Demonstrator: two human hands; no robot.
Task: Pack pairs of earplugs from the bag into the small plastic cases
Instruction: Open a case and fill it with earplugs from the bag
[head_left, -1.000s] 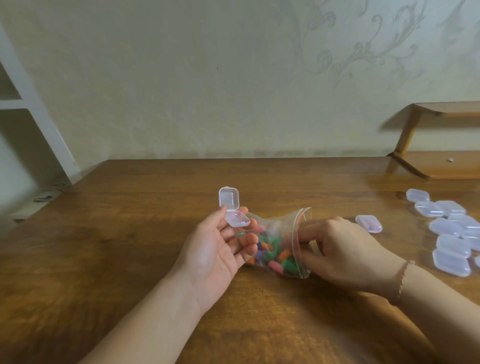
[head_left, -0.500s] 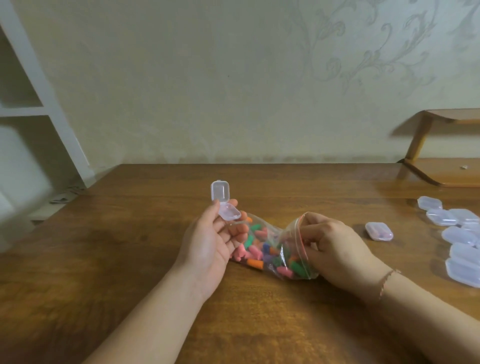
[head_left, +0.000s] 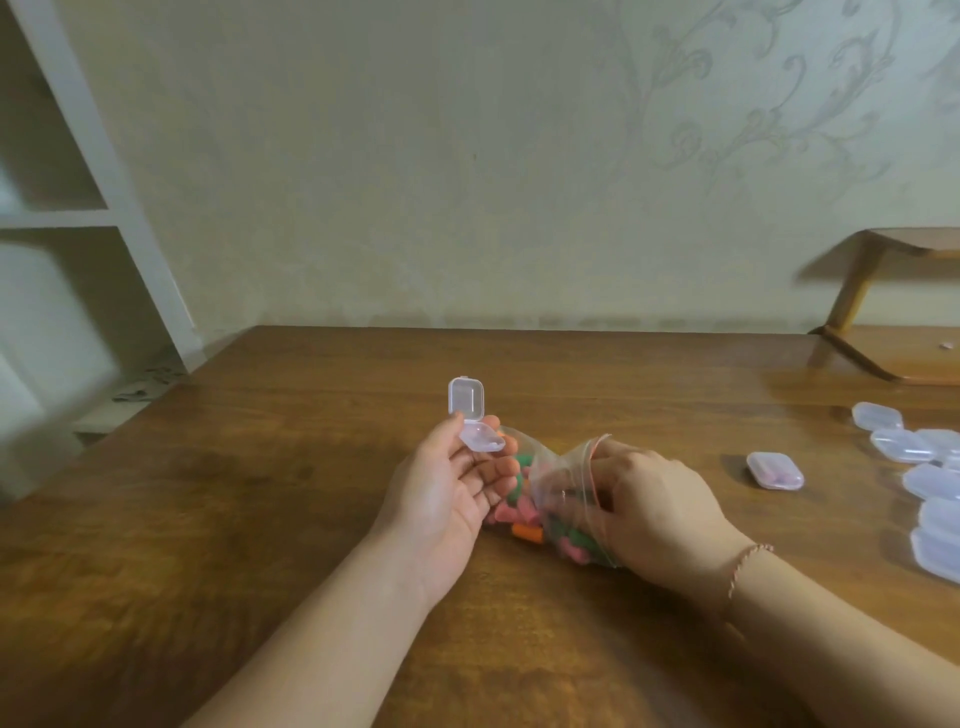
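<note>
Holding an open case in the left hand, pinched between thumb and fingertips, lid tipped up toward twelve o'clock and the tray facing the bag, likely so that plugs can drop straight in. Empty so far, as far as the clear plastic shows.

Reaching into the bag with the right hand, at three o'clock from the left hand. Fingers buried in the bag's mouth behind crumpled plastic; cannot tell whether curled on a plug or spread loose. Thin bracelet at that wrist.

Bag lying on the table between the two hands, touching both, mouth turned toward three o'clock to meet the reaching fingers. Earplugs inside, pink, green and orange, heaped toward the closed end near the left palm.

One shut case set apart at three o'clock from the right hand, pink showing through, probably already packed. More clear cases clustered farther out at three o'clock, kept within easy reach; contents not readable.

Judged step: fishing out a pair for the open case. Most of the job seemingly ahead.
</note>
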